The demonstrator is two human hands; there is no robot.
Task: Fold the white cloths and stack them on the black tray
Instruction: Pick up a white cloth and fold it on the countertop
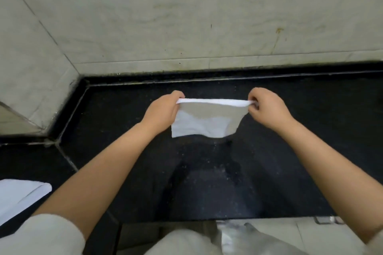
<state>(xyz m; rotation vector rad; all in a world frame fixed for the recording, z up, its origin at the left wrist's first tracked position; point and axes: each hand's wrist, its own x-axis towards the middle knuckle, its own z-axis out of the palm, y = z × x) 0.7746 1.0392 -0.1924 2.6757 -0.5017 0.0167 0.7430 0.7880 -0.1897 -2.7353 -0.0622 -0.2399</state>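
Note:
A small white cloth (pixel 207 122) hangs in the air above the black counter (pixel 207 182), stretched between both hands. My left hand (pixel 163 111) pinches its top left corner and my right hand (pixel 266 107) pinches its top right corner. The top edge is pulled taut and the rest droops down, its lower right part curling inward. More white cloth (pixel 18 196) lies on the counter at the far left, cut off by the frame edge. No black tray is distinguishable in this view.
Pale tiled walls (pixel 145 16) rise behind the counter and on the left, meeting in a corner. The counter's front edge (pixel 207 220) runs across near my body, with pale floor and my light clothing below it.

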